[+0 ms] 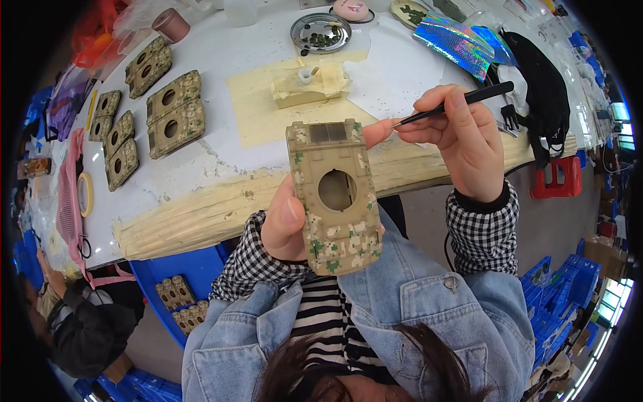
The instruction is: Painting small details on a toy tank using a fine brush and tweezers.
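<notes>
In my left hand is a model tank hull, tan with green and cream pixel camouflage and a round hole in its top. The thumb presses its left side; the other fingers are mostly hidden behind it. My right hand pinches black tweezers, their tips pointing left beside the hull's upper right corner. Whether the tips hold anything is too small to tell. Beyond the hull stands a tape-covered block with a small cup on it. A round metal tin holds several dark green bits.
More camouflaged hulls lie at the left of the table, near a tape roll. A blue bin with hulls sits below the taped table edge. Shiny foil pouches and a black bag lie at the right, above a red stool.
</notes>
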